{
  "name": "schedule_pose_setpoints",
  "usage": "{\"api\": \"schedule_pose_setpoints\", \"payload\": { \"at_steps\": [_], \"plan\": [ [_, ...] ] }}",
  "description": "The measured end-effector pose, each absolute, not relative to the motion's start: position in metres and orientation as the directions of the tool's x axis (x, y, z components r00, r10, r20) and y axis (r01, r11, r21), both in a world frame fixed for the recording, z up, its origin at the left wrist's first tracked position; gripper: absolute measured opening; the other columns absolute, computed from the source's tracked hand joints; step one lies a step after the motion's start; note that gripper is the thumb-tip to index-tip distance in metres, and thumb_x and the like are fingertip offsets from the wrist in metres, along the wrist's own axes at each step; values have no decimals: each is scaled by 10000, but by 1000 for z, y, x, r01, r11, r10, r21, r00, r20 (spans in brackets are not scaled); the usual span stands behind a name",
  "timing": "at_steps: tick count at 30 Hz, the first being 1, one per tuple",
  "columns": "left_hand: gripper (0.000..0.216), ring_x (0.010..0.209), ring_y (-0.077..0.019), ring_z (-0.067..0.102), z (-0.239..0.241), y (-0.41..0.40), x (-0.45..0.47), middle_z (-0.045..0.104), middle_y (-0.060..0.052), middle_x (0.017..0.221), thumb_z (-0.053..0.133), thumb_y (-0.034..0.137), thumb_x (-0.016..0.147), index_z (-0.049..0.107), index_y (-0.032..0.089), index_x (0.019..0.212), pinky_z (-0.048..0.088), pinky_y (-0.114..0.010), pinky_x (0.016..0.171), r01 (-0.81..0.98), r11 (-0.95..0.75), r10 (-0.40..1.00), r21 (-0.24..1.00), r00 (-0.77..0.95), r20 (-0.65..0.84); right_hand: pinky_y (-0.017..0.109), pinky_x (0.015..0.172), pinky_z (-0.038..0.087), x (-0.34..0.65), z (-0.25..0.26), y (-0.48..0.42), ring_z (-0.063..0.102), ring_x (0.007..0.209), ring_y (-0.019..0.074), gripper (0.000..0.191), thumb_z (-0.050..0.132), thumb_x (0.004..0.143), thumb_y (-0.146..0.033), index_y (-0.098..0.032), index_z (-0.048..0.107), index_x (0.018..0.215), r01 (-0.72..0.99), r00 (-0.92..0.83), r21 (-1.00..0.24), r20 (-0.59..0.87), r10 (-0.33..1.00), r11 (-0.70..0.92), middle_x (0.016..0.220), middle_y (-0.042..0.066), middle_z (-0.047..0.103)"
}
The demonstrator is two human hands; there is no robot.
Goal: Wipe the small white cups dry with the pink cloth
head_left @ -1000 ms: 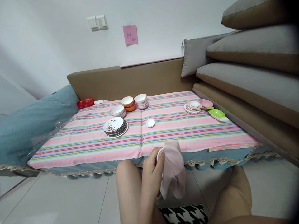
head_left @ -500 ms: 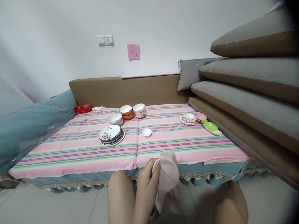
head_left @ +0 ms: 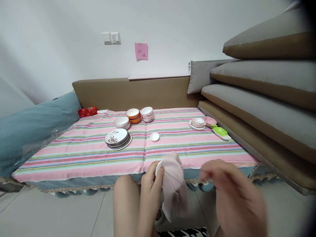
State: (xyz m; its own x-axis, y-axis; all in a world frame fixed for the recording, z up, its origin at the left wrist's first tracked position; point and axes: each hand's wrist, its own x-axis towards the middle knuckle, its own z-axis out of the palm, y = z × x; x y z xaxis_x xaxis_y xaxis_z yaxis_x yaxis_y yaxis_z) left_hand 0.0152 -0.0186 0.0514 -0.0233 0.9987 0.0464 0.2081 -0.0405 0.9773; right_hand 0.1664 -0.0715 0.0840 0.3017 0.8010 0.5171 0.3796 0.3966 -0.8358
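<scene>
My left hand pinches the rim of a small white dish in front of the sofa edge. A pale pink cloth covers most of that dish and hangs down from it. To the right, apart from the cloth, my right hand is raised and smeared by motion, so its fingers are unclear. Farther off, a small white dish lies alone on the striped cloth. Left of it is a stack of plates with a dark floral print.
Behind the plates stand white bowls, orange bowls and patterned white bowls. Small stacked plates, a pink bowl and a green dish sit near stacked cushions. A red package lies far left.
My right hand has come into view at the lower right. My left hand, with the dish and cloth, has shifted slightly left and up in the picture.
</scene>
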Motion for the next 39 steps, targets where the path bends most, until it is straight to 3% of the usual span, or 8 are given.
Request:
{"api": "schedule_pose_setpoints", "payload": {
  "at_steps": [2, 5, 9, 15, 21, 26, 32, 39],
  "plan": [
    [274, 980, -199, 568, 52, -20, 16, 627, -45, 1107, 481, 407, 862, 598, 223, 1028, 417, -259, 842, 215, -54, 998, 975, -9, 57, 242, 615, 467, 162, 79, -51, 582, 764, 161, 156, 521, 883, -339, -211, 607, 905, 402, 300, -861, 446, 843, 312, 865, 53, 619],
    [251, 897, -185, 569, 53, -20, 20, 647, -27, 961, 438, 400, 891, 598, 220, 961, 415, -259, 805, 248, -92, 995, 964, 50, 82, 233, 640, 455, 159, 62, -33, 561, 754, 140, 190, 565, 844, -316, -221, 617, 1000, 506, 209, -829, 387, 898, 239, 930, 38, 617],
    [245, 825, -177, 558, 53, -19, 23, 614, 1, 767, 389, 371, 916, 585, 226, 946, 399, -247, 739, 345, -119, 988, 931, 129, 79, 224, 575, 392, 161, 42, -29, 509, 587, 111, 119, 561, 839, -294, -195, 626, 825, 590, 207, -792, 335, 919, 155, 703, -6, 591],
    [270, 662, -138, 474, 55, -13, 28, 553, 4, 721, 390, 384, 910, 525, 204, 760, 352, -226, 624, 450, -131, 986, 883, 149, 71, 239, 525, 302, 169, 37, -26, 445, 503, 110, 316, 426, 920, -316, -167, 615, 716, 644, 120, -741, 341, 932, 189, 559, -3, 534],
    [314, 587, -137, 466, 46, -6, 29, 534, 21, 635, 378, 424, 916, 568, 204, 800, 335, -223, 566, 401, -120, 976, 908, 217, 33, 211, 608, 366, 167, 34, -20, 536, 664, 123, 278, 369, 936, -257, -164, 613, 842, 533, 50, -814, 300, 953, 229, 734, 19, 611],
    [329, 654, -147, 516, 42, -1, 32, 580, 8, 692, 385, 422, 917, 613, 196, 842, 371, -227, 608, 355, -136, 955, 925, 296, 27, 197, 564, 329, 170, 30, -16, 460, 592, 97, 228, 487, 885, -315, -161, 593, 756, 551, 81, -820, 240, 967, 157, 634, -15, 546],
    [222, 605, -114, 433, 45, 3, 39, 500, 35, 675, 491, 414, 863, 558, 207, 910, 359, -212, 578, 255, -26, 989, 967, 145, -12, 215, 504, 248, 173, 23, -13, 333, 511, 86, 398, 420, 908, -435, -170, 439, 613, 590, 116, -807, 132, 984, 38, 525, -34, 425],
    [281, 666, -115, 487, 39, 6, 40, 547, 17, 756, 476, 473, 868, 553, 203, 849, 383, -205, 581, 167, 3, 993, 986, 113, -22, 206, 539, 320, 175, 19, -8, 431, 595, 105, 257, 404, 909, -356, -168, 560, 828, 378, 97, -923, 114, 989, 69, 666, -18, 515]
  ]
}}
